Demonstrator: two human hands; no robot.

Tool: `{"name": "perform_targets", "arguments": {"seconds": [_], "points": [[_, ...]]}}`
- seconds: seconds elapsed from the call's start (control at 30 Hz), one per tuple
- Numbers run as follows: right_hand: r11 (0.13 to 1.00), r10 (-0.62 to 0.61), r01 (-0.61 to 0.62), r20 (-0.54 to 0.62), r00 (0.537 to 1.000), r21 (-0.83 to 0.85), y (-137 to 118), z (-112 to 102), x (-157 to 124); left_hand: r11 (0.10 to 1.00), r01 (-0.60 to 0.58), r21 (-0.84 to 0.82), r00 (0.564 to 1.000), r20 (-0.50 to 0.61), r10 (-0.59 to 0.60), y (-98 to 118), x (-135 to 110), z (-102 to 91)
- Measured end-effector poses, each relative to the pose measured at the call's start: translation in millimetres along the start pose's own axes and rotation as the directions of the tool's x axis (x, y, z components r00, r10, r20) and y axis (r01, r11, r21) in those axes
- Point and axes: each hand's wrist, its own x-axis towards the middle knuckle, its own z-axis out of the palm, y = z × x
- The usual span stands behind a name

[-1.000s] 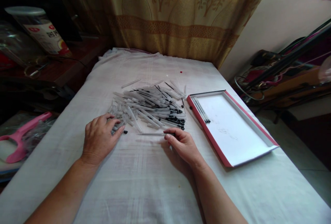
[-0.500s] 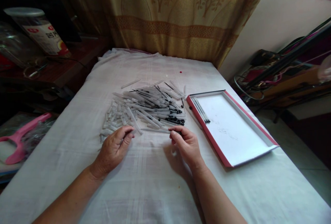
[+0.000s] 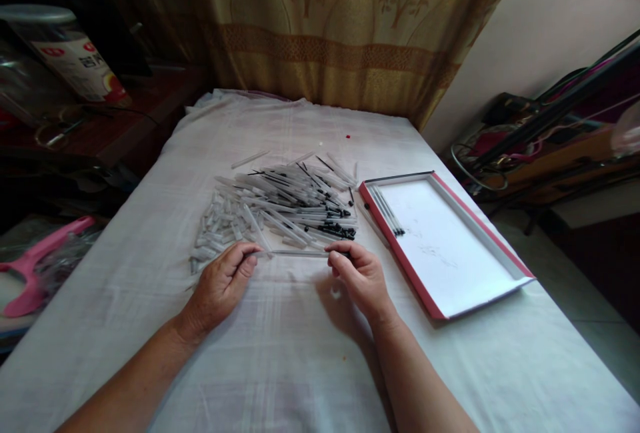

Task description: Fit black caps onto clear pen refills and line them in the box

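The right grip (image 3: 361,279) holds a pen (image 3: 301,253) — slim, straight, translucent.

At the upper left, a jar (image 3: 63,53) is bearing a label (image 3: 80,71) with dark characters (image 3: 92,60) and red emblems (image 3: 89,47). Its wording is showing too blurred to read.

Gold curtain (image 3: 345,33) beside pale wall (image 3: 493,39)

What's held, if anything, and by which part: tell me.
Right grip: a slim pen, by its dark end. Left grip: a small clear piece, by its left end.
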Motion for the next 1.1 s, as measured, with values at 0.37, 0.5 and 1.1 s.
{"name": "perform_targets", "arguments": {"seconds": [0.37, 0.5, 1.1], "points": [[0.961, -0.002, 0.114, 0.404, 0.915, -0.254, 3.4, -7.4, 1.6, 0.997, 0.019, -0.075, 0.991, 0.135, -0.008, -0.4, -2.0, 9.9], [0.935, -0.046, 0.187, 0.421, 0.906, -0.3, 5.1, -7.0, 1.9, 0.989, 0.1, -0.109, 0.983, 0.165, -0.081, -3.9, -3.0, 11.2], [0.882, -0.15, 0.316, 0.426, 0.892, -0.351, 10.8, 2.3, -0.4, 0.958, 0.235, -0.162, 0.959, 0.198, -0.202, -4.4, -2.1, 10.6]]}}
